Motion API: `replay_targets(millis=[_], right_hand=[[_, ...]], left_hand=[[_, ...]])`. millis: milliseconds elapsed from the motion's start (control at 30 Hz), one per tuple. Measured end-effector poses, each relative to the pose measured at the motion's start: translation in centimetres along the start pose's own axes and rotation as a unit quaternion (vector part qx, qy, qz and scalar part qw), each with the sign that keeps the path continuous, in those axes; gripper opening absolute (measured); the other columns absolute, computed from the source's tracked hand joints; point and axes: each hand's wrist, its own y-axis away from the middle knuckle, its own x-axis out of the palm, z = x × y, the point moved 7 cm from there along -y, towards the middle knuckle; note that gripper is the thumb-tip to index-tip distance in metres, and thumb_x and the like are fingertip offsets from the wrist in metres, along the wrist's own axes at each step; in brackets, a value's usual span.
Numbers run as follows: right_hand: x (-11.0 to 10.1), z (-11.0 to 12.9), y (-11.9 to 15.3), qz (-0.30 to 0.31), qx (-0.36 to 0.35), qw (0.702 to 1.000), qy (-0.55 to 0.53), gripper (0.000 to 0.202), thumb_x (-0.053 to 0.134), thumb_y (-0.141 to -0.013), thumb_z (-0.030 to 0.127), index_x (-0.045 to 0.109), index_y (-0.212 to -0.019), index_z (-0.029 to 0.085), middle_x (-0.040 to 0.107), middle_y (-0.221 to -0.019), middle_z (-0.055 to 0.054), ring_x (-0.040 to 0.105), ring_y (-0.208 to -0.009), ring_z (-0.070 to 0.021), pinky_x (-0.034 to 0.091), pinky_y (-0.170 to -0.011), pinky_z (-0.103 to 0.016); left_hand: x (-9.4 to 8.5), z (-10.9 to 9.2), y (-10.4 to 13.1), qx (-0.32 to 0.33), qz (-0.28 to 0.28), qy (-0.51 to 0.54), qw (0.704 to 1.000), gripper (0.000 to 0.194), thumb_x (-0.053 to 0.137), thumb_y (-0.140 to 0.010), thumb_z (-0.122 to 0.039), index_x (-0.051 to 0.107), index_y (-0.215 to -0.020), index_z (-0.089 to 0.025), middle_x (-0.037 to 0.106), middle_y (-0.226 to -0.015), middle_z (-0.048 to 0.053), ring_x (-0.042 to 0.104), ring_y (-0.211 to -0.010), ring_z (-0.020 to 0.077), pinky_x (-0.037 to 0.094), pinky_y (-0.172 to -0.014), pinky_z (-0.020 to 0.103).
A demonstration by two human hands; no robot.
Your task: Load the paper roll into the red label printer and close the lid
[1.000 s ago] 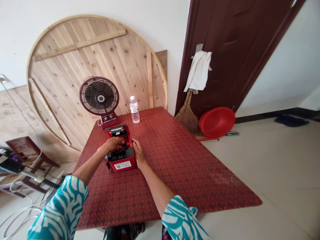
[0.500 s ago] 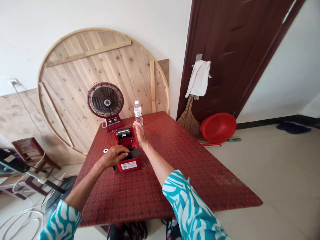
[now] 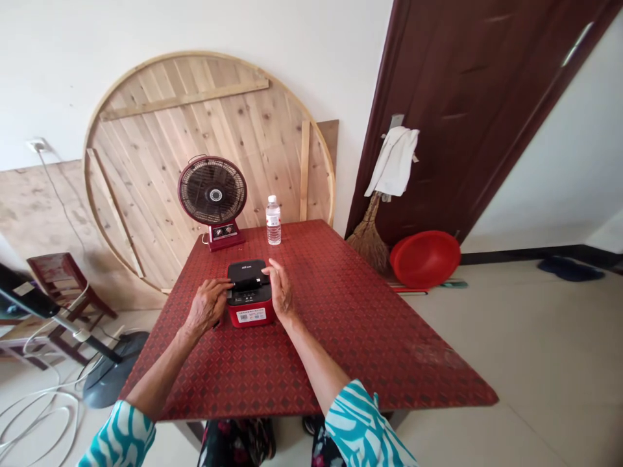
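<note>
A small red-and-black label printer (image 3: 249,295) sits on the table with its black lid (image 3: 246,267) down and a white sticker (image 3: 251,314) on its front. My left hand (image 3: 208,303) is at the printer's left side, its bent fingertips together on the lid's edge. On the opposite side, my right hand (image 3: 282,288) touches the printer, its fingers stretched out and its thumb near the lid's right edge. A clear water bottle (image 3: 273,222) stands upright behind the printer. The printer's inside is covered.
A dark red fan (image 3: 213,194) stands on the patterned tabletop (image 3: 350,324). Behind leans a round wooden board (image 3: 195,123). A broom (image 3: 368,230) and red basin (image 3: 426,258) are by the door. Cables (image 3: 43,412) lie on the floor at left.
The printer's raised lid has come down over its inside. My left hand has left the inside for the left side; my right hand has moved down beside the printer. The white roll is out of sight.
</note>
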Motion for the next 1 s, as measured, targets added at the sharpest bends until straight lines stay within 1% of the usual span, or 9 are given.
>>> replay_targets(millis=[167,300,367,467,567,600,667,800,1000], right_hand=[[0.1,-0.6,0.5,0.025,-0.046,0.998,0.038,0.041,0.032,-0.098,0.047,0.062,-0.112,0.023,0.071,-0.107,-0.007,0.062,-0.108,-0.0210,0.040,-0.103,-0.040],[-0.1,-0.9,1.1,0.036,-0.073,0.996,0.043,0.041,0.035,-0.098,0.047,0.059,-0.122,0.025,0.071,-0.105,-0.005,0.064,-0.107,-0.0209,0.041,-0.103,-0.041],[-0.1,-1.0,1.2,0.032,-0.066,0.997,0.025,0.041,0.037,-0.096,0.049,0.061,-0.120,0.026,0.071,-0.109,-0.006,0.063,-0.111,-0.0214,0.040,-0.105,-0.041],[-0.2,-1.7,1.4,0.002,-0.011,0.999,-0.036,0.042,0.039,-0.095,0.051,0.061,-0.118,0.025,0.069,-0.118,-0.007,0.060,-0.117,-0.0216,0.040,-0.108,-0.042],[-0.3,-3.7,1.7,-0.053,0.076,0.989,-0.117,0.048,0.043,-0.091,0.055,0.057,-0.124,0.023,0.066,-0.123,-0.009,0.060,-0.119,-0.0223,0.041,-0.108,-0.044],[-0.2,-4.5,1.8,-0.067,0.104,0.983,-0.136,0.051,0.045,-0.088,0.057,0.056,-0.124,0.022,0.065,-0.125,-0.010,0.059,-0.119,-0.0230,0.041,-0.107,-0.045],[-0.1,-6.0,2.2,-0.080,0.153,0.973,-0.153,0.054,0.049,-0.084,0.060,0.057,-0.122,0.022,0.063,-0.128,-0.011,0.059,-0.119,-0.0240,0.042,-0.106,-0.045],[0.1,-7.7,2.7,-0.080,0.205,0.965,-0.144,0.053,0.052,-0.081,0.060,0.060,-0.118,0.023,0.065,-0.125,-0.009,0.059,-0.117,-0.0240,0.041,-0.105,-0.043],[0.3,-8.0,2.7,-0.067,0.215,0.963,-0.148,0.051,0.053,-0.081,0.058,0.062,-0.117,0.023,0.067,-0.123,-0.007,0.060,-0.114,-0.0235,0.043,-0.101,-0.040]], left_hand=[[1.1,0.7,1.3,0.004,0.023,-0.028,0.999,0.041,0.039,-0.087,-0.008,0.069,-0.112,-0.020,0.070,-0.118,0.008,0.056,-0.117,0.0227,0.045,-0.098,0.042],[1.3,0.9,1.7,-0.013,0.023,-0.032,0.999,0.047,0.038,-0.082,-0.005,0.068,-0.115,-0.021,0.069,-0.122,0.008,0.056,-0.119,0.0230,0.045,-0.097,0.043],[1.4,1.1,1.5,-0.025,0.031,-0.007,0.999,0.046,0.039,-0.081,-0.006,0.069,-0.113,-0.021,0.069,-0.122,0.008,0.058,-0.117,0.0235,0.044,-0.098,0.044],[1.2,1.6,1.2,-0.069,0.036,0.098,0.992,0.039,0.043,-0.082,-0.013,0.071,-0.107,-0.020,0.070,-0.118,0.009,0.062,-0.111,0.0226,0.046,-0.098,0.041],[0.8,3.5,1.7,-0.229,-0.029,0.229,0.946,0.035,0.049,-0.083,-0.028,0.067,-0.111,-0.017,0.072,-0.100,0.009,0.068,-0.081,0.0185,0.053,-0.073,0.031],[0.9,4.1,2.1,-0.289,-0.045,0.265,0.919,0.038,0.051,-0.082,-0.033,0.064,-0.113,-0.016,0.071,-0.088,0.006,0.065,-0.066,0.0157,0.051,-0.061,0.028],[1.7,4.4,2.7,-0.371,-0.025,0.331,0.867,0.047,0.057,-0.078,-0.041,0.060,-0.116,-0.013,0.063,-0.067,-0.001,0.051,-0.042,0.0100,0.038,-0.042,0.022],[3.1,3.3,2.5,-0.418,0.066,0.406,0.810,0.059,0.065,-0.071,-0.043,0.053,-0.120,-0.011,0.053,-0.052,-0.008,0.035,-0.031,0.0066,0.019,-0.034,0.019],[3.9,3.8,2.1,-0.451,0.086,0.444,0.769,0.064,0.069,-0.067,-0.038,0.050,-0.121,-0.010,0.052,-0.047,-0.009,0.031,-0.028,0.0057,0.013,-0.032,0.018]])
